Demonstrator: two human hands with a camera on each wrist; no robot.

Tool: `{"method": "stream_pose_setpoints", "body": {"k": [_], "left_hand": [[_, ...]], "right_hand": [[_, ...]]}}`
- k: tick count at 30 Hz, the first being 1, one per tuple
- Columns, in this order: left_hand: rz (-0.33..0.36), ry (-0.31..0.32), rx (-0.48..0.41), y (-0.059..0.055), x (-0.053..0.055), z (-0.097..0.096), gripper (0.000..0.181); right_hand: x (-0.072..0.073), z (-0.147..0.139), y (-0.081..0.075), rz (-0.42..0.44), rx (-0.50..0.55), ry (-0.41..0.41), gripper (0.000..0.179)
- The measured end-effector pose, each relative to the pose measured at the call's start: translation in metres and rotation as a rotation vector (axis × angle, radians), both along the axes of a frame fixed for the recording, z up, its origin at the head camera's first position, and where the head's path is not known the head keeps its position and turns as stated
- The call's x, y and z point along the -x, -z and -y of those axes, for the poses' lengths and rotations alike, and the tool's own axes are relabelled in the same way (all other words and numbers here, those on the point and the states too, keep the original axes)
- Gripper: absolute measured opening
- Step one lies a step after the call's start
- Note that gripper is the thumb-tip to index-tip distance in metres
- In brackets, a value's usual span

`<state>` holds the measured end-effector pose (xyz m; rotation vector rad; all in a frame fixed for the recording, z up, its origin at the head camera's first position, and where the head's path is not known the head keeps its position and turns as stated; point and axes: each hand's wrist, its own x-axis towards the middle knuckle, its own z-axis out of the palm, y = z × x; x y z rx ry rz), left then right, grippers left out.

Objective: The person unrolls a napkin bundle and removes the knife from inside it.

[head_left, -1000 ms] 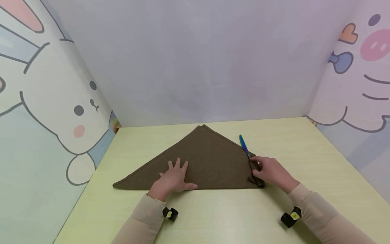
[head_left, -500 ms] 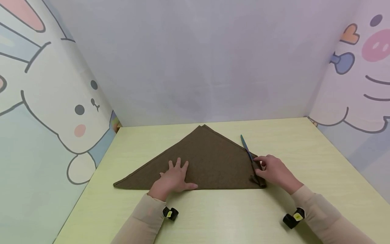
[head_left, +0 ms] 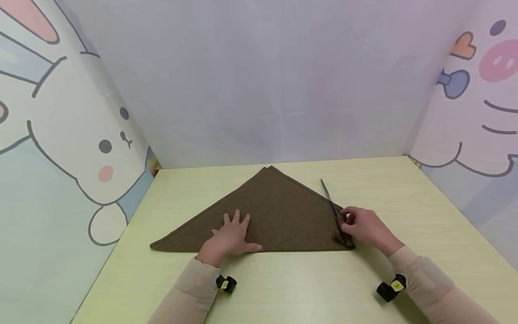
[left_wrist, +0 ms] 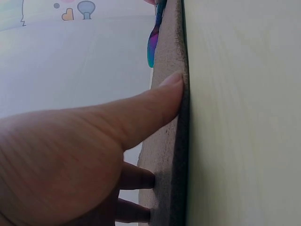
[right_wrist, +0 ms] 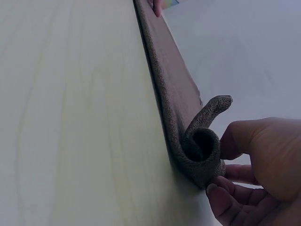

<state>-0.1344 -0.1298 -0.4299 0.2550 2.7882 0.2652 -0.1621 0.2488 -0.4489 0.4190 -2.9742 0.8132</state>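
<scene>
A brown cloth napkin [head_left: 283, 216] lies folded in a triangle, long edge toward me. On its left half rests my left hand [head_left: 229, 238], fingers spread; the left wrist view has its thumb [left_wrist: 164, 96] along the near edge. My right hand [head_left: 366, 227] pinches the rolled right corner between thumb and fingers. In the right wrist view this roll [right_wrist: 200, 168] curls round a hollow, and a short tail of cloth [right_wrist: 216, 104] sticks up. A slim iridescent blue-purple utensil [head_left: 328, 195] extends from the roll past the far edge; its other end is hidden.
The napkin lies on a pale wood-grain table [head_left: 299, 288]. Behind stands a plain whitish backdrop [head_left: 259, 90], with cartoon-printed panels [head_left: 73, 148] at both sides. Each wrist wears a small black camera [head_left: 226, 284].
My right hand has shifted slightly to the right with the rolled corner. The utensil has turned from its broad face to its thin edge. My left hand stays in place.
</scene>
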Motion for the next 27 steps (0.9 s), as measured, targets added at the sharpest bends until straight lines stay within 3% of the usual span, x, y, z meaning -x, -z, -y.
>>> {"method": "stream_pose_setpoints", "body": {"k": [8, 15, 27], "left_hand": [[-0.001, 0.002, 0.008, -0.001, 0.000, -0.001, 0.100], [-0.003, 0.002, 0.010, -0.002, -0.001, -0.002, 0.099], [-0.007, 0.006, 0.004, -0.001, 0.000, 0.000, 0.100]], "right_hand": [[0.001, -0.004, 0.002, 0.073, 0.017, 0.029, 0.031], [0.000, -0.004, 0.000, 0.088, 0.024, 0.021, 0.030], [-0.015, -0.001, -0.011, 0.034, -0.022, -0.003, 0.029]]}}
